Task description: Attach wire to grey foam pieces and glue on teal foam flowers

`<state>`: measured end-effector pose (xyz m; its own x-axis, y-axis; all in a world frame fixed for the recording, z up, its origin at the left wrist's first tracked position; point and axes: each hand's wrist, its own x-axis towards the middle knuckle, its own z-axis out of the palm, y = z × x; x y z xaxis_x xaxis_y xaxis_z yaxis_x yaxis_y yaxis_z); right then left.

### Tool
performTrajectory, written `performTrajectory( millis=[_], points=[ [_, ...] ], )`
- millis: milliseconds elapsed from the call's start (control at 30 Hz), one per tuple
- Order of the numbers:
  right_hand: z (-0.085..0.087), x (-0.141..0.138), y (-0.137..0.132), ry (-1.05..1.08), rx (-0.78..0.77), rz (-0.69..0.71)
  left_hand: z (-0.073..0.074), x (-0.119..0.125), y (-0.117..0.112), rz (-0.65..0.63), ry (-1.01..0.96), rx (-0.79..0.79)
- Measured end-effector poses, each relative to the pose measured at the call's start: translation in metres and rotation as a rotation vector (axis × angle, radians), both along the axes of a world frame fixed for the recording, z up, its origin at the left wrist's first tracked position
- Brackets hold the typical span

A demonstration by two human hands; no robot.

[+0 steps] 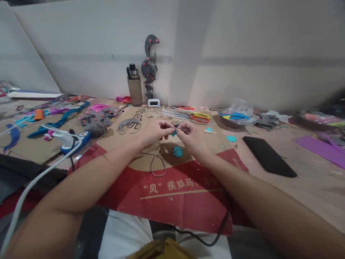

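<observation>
Both my hands meet above a sheet of red and brown cardboard [172, 194]. My left hand [155, 131] and my right hand [192, 136] each pinch a small teal foam piece [174, 132] held between their fingertips, with a thin dark cord running to it. A second teal flower-shaped cutout [177, 151] lies on the cardboard just below my hands. A loop of grey cord [157, 166] rests on the cardboard under my left wrist.
A blue and white glue gun [77, 139] with a white cable lies at the left. Orange and yellow scissors [199, 117], a water bottle [134, 85] and a small white clock [153, 103] stand behind. A black phone [268, 156] lies at the right, near a purple sheet [320, 149].
</observation>
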<state>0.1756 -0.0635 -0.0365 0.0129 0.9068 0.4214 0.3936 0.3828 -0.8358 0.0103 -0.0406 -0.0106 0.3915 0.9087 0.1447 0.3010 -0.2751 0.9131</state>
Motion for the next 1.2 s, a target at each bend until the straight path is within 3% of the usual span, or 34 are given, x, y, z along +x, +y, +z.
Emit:
performTrajectory(
  millis=[133, 367, 667, 767, 967, 1100, 1200],
  points=[
    [0.0, 0.0, 0.0, -0.015, 0.012, 0.007, 0.001, 0.001, -0.002, 0.032, 0.072, 0.093],
    [-0.002, 0.002, 0.0, -0.108, 0.082, -0.006, 0.003, 0.001, -0.004, 0.1, 0.225, 0.402],
    [0.004, 0.001, -0.003, -0.258, 0.15, -0.036, 0.005, 0.001, -0.006, 0.089, 0.335, 0.525],
    [0.005, 0.002, -0.003, -0.273, 0.153, -0.047, 0.005, 0.001, -0.005, 0.074, 0.297, 0.44],
    [0.004, 0.005, 0.001, -0.202, 0.119, -0.032, 0.003, -0.002, 0.002, -0.07, 0.046, 0.065],
    [0.003, 0.006, 0.002, -0.192, 0.113, -0.025, 0.001, -0.001, 0.004, -0.102, -0.034, -0.001],
    [0.004, 0.006, 0.001, -0.183, 0.112, -0.029, -0.001, 0.0, 0.005, -0.056, -0.03, -0.021]
  ],
)
